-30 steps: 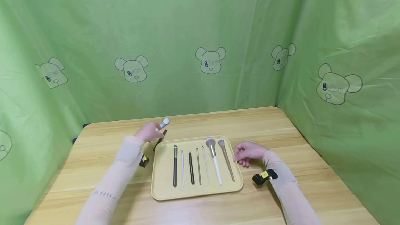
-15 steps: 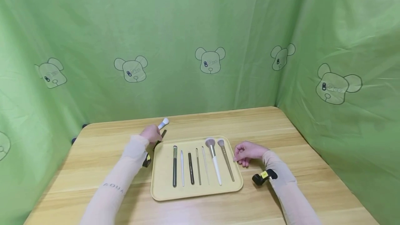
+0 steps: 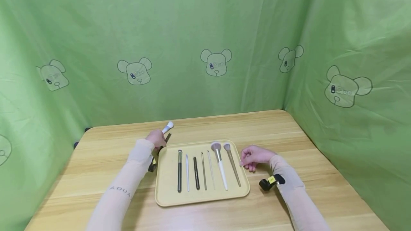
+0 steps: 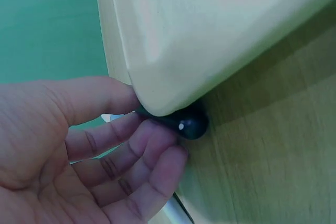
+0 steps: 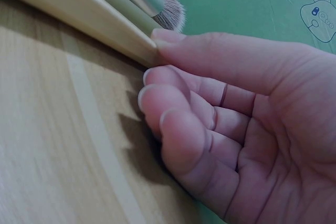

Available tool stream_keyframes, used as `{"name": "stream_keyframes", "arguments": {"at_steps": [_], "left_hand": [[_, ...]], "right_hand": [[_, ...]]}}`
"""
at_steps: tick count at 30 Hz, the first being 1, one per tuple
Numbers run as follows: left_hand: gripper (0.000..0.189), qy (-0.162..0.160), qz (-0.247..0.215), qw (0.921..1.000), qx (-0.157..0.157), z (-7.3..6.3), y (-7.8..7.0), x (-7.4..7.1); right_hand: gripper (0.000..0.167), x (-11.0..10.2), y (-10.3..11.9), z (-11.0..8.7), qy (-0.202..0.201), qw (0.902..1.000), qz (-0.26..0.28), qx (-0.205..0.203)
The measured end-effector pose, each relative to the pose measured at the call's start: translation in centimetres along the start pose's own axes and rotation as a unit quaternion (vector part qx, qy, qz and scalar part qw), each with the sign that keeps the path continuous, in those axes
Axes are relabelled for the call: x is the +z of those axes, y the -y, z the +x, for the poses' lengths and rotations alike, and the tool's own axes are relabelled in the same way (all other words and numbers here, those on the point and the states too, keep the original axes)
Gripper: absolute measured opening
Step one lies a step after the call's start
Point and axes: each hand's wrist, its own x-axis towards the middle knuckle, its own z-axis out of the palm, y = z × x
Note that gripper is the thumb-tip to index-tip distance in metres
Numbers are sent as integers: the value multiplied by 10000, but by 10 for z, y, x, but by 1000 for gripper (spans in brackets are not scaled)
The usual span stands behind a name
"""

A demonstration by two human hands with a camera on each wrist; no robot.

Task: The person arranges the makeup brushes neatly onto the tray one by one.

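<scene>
My left hand (image 3: 155,139) is at the far left corner of a cream tray (image 3: 168,198), its thumb and fingers on a black makeup brush (image 4: 193,123). In the left wrist view that brush's rounded handle end pokes out beneath the tray corner, and the fingers curl against it. A white makeup brush (image 3: 168,127) lies on the table just past the hand, its handle partly hidden. My right hand (image 3: 257,153) pinches the tray's right rim, thumb on top and fingers curled below. Close by on the tray is a brown-handled makeup brush (image 3: 232,165).
Several more makeup brushes lie in a row on the tray, among them a large white-handled one (image 3: 221,167) and a thick black-handled one (image 3: 179,171). The tray stands on a wooden table (image 3: 324,195). Green curtains (image 3: 179,38) enclose its back and sides.
My left hand has moved slightly right and down, closing in on the black makeup brush at the tray corner. The right hand and the tray have stayed put.
</scene>
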Motion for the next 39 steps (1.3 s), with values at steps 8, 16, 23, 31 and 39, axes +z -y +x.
{"name": "stream_keyframes", "arguments": {"at_steps": [8,16,23,31,39], "left_hand": [[16,-29,-106,9999,5,2,3,1],[16,-18,-314,9995,43,3,10,1],[19,-142,-173,9996,189,-4,9,-6],[13,-113,-317,9979,547,-14,8,-21],[18,-405,-361,9958,733,-36,-2,-21]], "right_hand": [[17,0,0,0,-15,10000,21,4],[18,0,0,0,21,10000,56,9],[18,0,-2,1,47,10000,73,-21],[17,-1,-2,1,87,9999,50,-41],[17,-1,0,1,61,10000,34,-57]]}}
